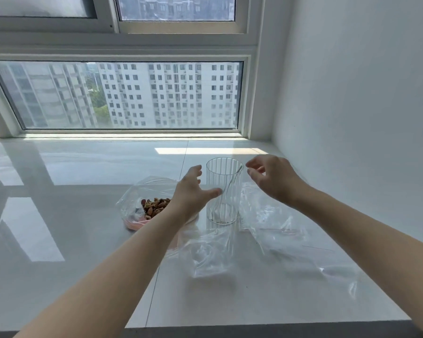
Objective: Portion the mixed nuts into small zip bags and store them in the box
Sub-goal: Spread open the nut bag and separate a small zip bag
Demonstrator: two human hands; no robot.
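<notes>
Your left hand (pixel 193 191) and right hand (pixel 271 178) hovered open and empty around the ribbed clear glass tumbler (pixel 224 193); crumpled clear plastic bags (pixel 286 230) cluttered the glossy white tabletop (pixel 71 215) beside the mixed nuts (pixel 155 206).

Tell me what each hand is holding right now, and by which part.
Nothing is held. The left hand is open beside the ribbed glass, thumb at its side wall. The right hand hovers open near the rim, not touching.

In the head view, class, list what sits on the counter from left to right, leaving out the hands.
Bag of mixed nuts → ribbed clear glass → empty clear zip bags.
</notes>
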